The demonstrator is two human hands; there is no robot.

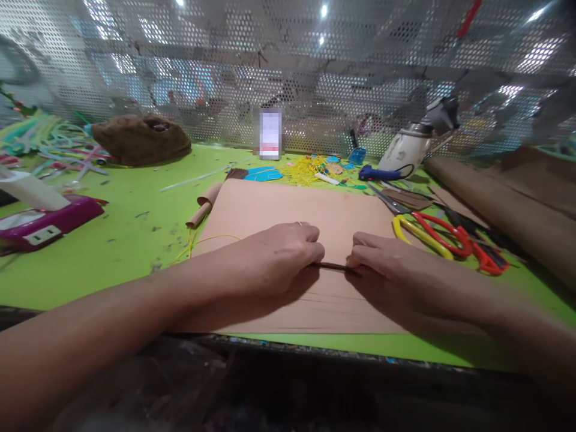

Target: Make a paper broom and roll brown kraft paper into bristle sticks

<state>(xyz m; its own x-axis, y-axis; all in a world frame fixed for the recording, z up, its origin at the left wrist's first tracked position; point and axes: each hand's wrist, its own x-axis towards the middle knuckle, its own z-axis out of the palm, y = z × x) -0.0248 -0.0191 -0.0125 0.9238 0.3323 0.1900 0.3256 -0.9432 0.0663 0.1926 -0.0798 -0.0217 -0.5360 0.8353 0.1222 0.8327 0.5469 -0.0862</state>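
A large tan sheet (297, 210), paper or foam by its look, lies flat on the green tabletop (135, 210). Over its middle, my left hand (288, 255) and my right hand (378, 258) face each other with curled fingers. Between them runs a thin dark brown strip (333, 266), pinched at both ends; its ends are hidden under my fingers. Faint creases cross the sheet nearer the table edge. A yellow string (216, 237) trails out from the sheet's left side. Curled tan pieces (204, 207) rest against its upper left corner.
Scissors with red and yellow handles (432, 234) lie right of the sheet. Behind stand a phone (270, 135), yellow scraps (310, 171), a blue glue gun (382, 174) and a white container (405, 147). A purple power strip (58, 222) is at left, brown rolls (508, 192) at right.
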